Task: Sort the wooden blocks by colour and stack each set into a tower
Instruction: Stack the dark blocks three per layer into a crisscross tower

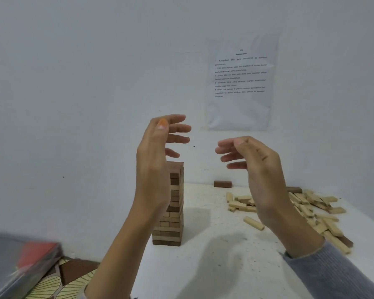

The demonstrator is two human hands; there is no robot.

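Your left hand [153,165] and right hand [259,169] hover empty, fingers [177,128] loosely spread, over the mixed tower [177,223] at the counter's [214,266] left edge; lift top blocks gently, one by one.

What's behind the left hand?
The block tower: its right side and base show, mixed dark and light layers, dark on top. The left hand covers its upper left part, so that can't be checked.

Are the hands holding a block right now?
No, the left hand and right hand are both empty, fingers loose, raised near the tower.
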